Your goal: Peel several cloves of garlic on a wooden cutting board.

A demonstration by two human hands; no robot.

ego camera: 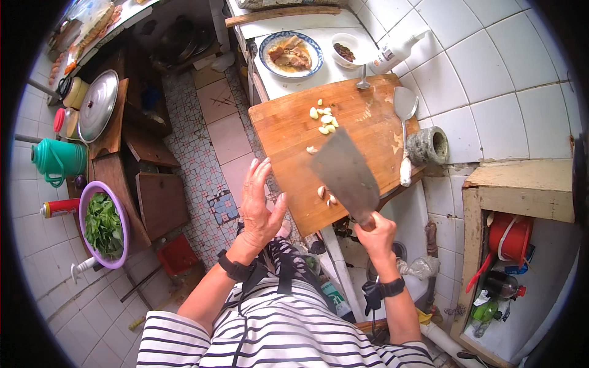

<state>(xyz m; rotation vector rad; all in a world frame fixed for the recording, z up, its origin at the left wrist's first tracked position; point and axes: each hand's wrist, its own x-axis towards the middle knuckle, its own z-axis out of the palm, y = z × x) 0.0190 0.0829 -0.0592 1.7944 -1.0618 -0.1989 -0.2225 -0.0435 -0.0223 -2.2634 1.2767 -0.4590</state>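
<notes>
My right hand (378, 234) grips the handle of a metal cleaver (347, 172), whose broad blade, slightly blurred, is over a wooden cutting board (285, 133). My left hand (260, 207) is raised off the board's left edge, fingers apart, holding nothing. Beyond the blade lies a small group of peeled garlic cloves (326, 119). One more clove (312, 150) lies by the blade's left side. Closer to me, a few unpeeled garlic cloves (321, 192) lie left of the blade. Whatever is directly beneath the blade is hidden.
A metal spatula (405, 103) rests along the board's right side, beside a stone mortar (428, 146). Behind the board stand a plate of meat (291, 54), a white bowl (346, 49) and a white bottle (393, 56). At left is a purple basin of leafy greens (105, 225).
</notes>
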